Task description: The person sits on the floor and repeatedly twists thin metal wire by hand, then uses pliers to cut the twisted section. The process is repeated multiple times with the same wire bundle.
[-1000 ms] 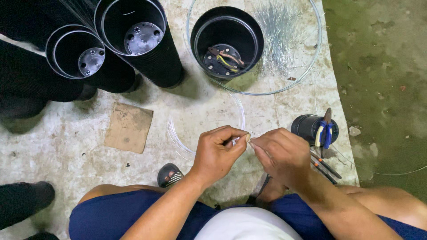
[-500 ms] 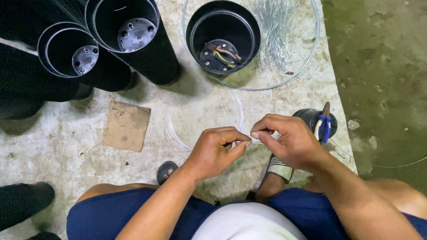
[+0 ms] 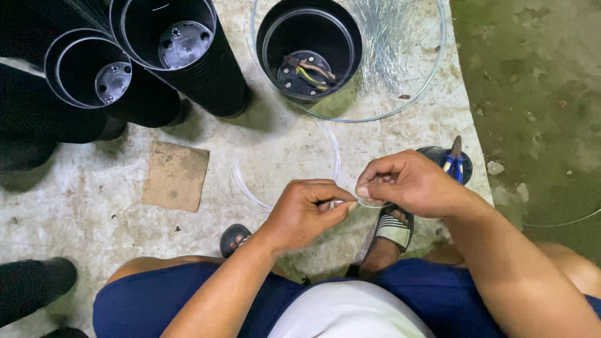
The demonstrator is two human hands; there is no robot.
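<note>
At centre frame, my left hand and right hand each pinch the thin clear plastic line, fingertips nearly touching. Its coil lies on the pale concrete floor, apparently looping upward toward the black ribbed tube.

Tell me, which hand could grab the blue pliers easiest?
Probably the right hand. It sits just beside the blue-handled pliers standing in the small black cup. The left hand is farther off, and both hands are pinching the thin clear line, so one must let go first.
</note>
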